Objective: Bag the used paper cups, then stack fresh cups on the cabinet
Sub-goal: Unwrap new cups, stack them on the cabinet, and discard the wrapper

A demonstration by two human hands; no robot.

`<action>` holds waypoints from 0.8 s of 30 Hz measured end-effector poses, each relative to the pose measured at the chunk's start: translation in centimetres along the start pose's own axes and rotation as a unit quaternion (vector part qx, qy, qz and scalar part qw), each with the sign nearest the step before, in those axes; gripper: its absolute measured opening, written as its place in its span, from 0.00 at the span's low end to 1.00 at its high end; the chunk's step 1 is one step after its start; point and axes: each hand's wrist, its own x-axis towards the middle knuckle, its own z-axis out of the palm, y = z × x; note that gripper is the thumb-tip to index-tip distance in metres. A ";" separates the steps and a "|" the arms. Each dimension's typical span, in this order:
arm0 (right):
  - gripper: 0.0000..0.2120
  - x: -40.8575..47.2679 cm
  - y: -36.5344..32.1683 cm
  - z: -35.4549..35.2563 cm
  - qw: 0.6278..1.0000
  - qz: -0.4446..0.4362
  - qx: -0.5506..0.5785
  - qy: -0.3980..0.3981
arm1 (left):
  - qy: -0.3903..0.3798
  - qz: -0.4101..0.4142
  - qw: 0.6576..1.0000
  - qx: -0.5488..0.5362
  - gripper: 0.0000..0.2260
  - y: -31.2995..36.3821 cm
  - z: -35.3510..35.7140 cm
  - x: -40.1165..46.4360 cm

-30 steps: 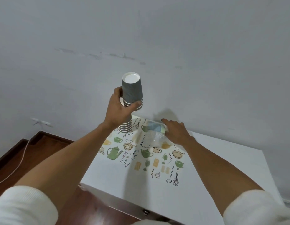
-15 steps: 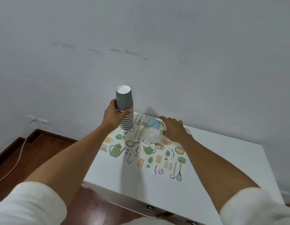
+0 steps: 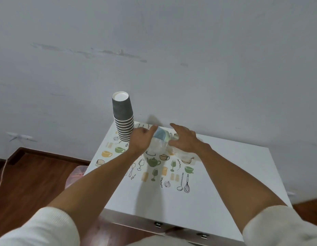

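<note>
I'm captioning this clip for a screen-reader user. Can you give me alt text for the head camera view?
A stack of grey paper cups stands upside down at the back left corner of a white cabinet, while the left hand and right hand reach for a crumpled clear plastic wrapper beside it. A pink bag sits on the wooden floor.

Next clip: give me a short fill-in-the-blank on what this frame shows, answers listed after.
1. The stack of grey cups stands on the ____, upside down.
2. Both hands reach for a crumpled clear ____ wrapper beside the stack.
3. The left hand is ____ of the cup stack, not touching it.

Missing words: cabinet; plastic; right
</note>
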 end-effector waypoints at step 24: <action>0.07 -2.5 1.5 -0.6 0.823 0.218 0.452 0.265 | 0.061 0.102 0.992 0.034 0.15 0.3 1.7 0.5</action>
